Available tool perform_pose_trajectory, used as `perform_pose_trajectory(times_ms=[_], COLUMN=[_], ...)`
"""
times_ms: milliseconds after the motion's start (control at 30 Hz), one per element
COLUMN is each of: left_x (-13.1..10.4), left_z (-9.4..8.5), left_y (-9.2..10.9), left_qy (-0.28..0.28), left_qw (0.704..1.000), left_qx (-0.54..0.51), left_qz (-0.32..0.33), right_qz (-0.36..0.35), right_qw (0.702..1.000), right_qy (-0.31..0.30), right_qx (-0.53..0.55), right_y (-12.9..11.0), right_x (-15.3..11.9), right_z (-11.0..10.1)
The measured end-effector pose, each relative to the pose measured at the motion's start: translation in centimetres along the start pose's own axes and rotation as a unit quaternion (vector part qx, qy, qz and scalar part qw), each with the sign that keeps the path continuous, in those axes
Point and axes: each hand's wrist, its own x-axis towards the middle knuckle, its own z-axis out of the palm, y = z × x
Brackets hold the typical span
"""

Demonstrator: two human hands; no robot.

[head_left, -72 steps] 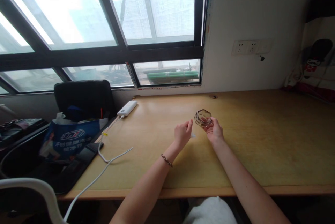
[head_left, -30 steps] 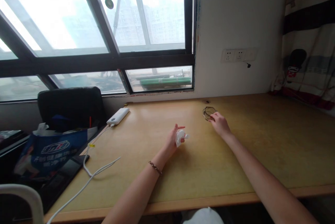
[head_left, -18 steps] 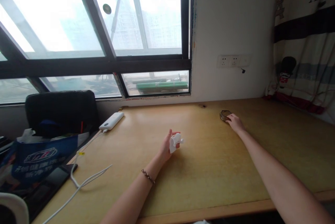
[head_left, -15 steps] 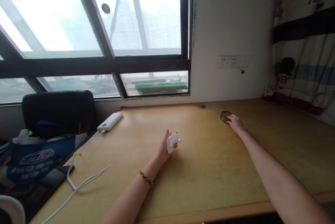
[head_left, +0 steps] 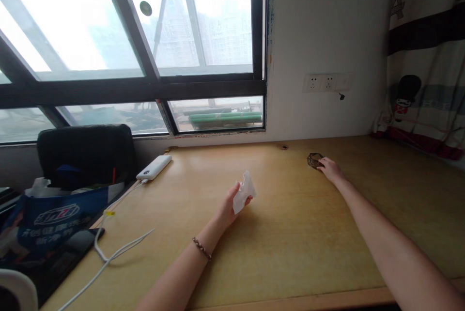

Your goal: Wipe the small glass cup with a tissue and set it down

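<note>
Over the middle of the wooden desk, my left hand is closed on a white tissue. The thumb lies on the near side of the tissue, and its loose upper edge stands up above the fingers. Farther back on the right, my right hand has its fingers at the near right rim of a dark brown, faceted glass ashtray, which rests on the desk. The thumb and fingers pinch that rim; the fingertips are partly hidden.
A white power bank with a white cable lies at the desk's left edge. Beyond it are a blue bag and a black chair. A white cup shows at the lower left corner. Wall sockets sit above the desk.
The tissue in my left hand was bunched up and now opens out, its edge rising above the fingers. My right hand stays at the ashtray. The view has shifted slightly.
</note>
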Motion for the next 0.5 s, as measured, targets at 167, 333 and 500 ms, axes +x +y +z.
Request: perform_pose_trajectory(times_ms=[167,333,500], left_x=[-0.7,-0.8,-0.8], left_z=[0.6,0.8,0.5], left_y=[-0.2,-0.6,-0.9], left_qy=[-0.067,-0.092,-0.105], left_qw=[0.997,0.995,0.990], left_qx=[0.023,0.041,0.089], left_qz=[0.019,0.021,0.009], right_qz=[0.036,0.140,0.171], right_qw=[0.994,0.936,0.763], right_qy=[0.103,0.096,-0.145], right_qx=[0.031,0.309,0.607], right_y=[-4.3,-17.2,-28.4], right_x=[-1.8,-5.6,-10.1], right_z=[-1.3,-1.1,0.3])
